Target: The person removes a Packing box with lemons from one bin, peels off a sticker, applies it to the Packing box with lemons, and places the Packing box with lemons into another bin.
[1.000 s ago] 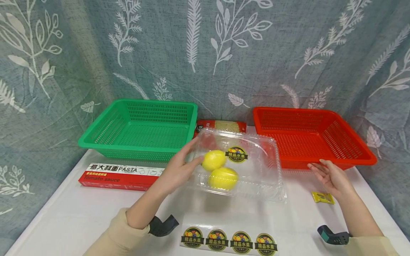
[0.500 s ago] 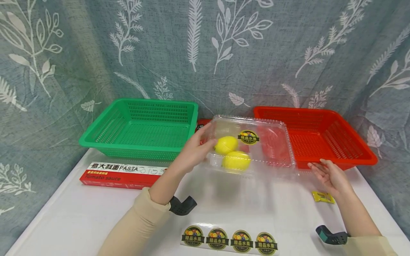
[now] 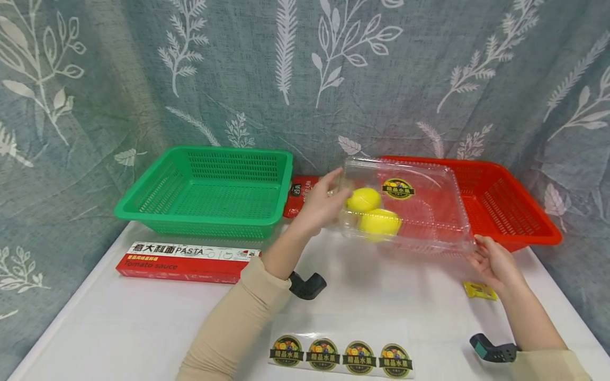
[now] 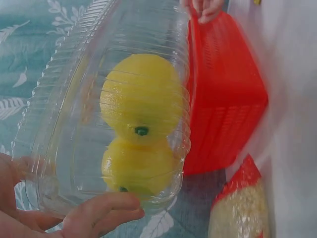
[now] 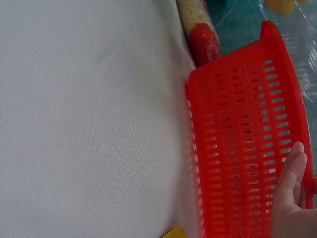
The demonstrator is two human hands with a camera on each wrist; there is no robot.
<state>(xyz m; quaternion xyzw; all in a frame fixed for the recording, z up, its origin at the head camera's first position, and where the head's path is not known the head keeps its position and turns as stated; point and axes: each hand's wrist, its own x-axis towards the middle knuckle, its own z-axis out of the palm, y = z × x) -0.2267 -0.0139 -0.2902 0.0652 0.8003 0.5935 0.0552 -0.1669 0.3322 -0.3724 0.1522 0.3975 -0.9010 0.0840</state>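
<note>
My left hand [image 3: 332, 194] grips the left end of a clear plastic clamshell box [image 3: 429, 222] and holds it in the air over the near left corner of the red basket [image 3: 517, 211]. Inside lie two yellow lemons [image 3: 364, 199], and a round fruit sticker [image 3: 398, 189] is on the lid. The left wrist view shows my fingers [image 4: 99, 210] curled under the box [image 4: 59, 124] with the lemons [image 4: 141, 94] stacked. My right hand [image 3: 481, 251] is open, palm up, at the box's near right corner; I cannot tell if it touches. Its fingers [image 5: 290, 191] lie beside the basket [image 5: 237, 148].
A green basket [image 3: 143, 203] stands at the back left, with a red pasta box [image 3: 186, 259] in front of it. A red rice bag [image 3: 297, 196] lies between the baskets. A sheet of stickers [image 3: 340, 354] lies at the front edge; a small yellow packet [image 3: 480, 291] lies by my right wrist.
My left hand has lifted the clamshell box off the table and carried it right and back, over the red basket's corner. The right hand has stayed put.
</note>
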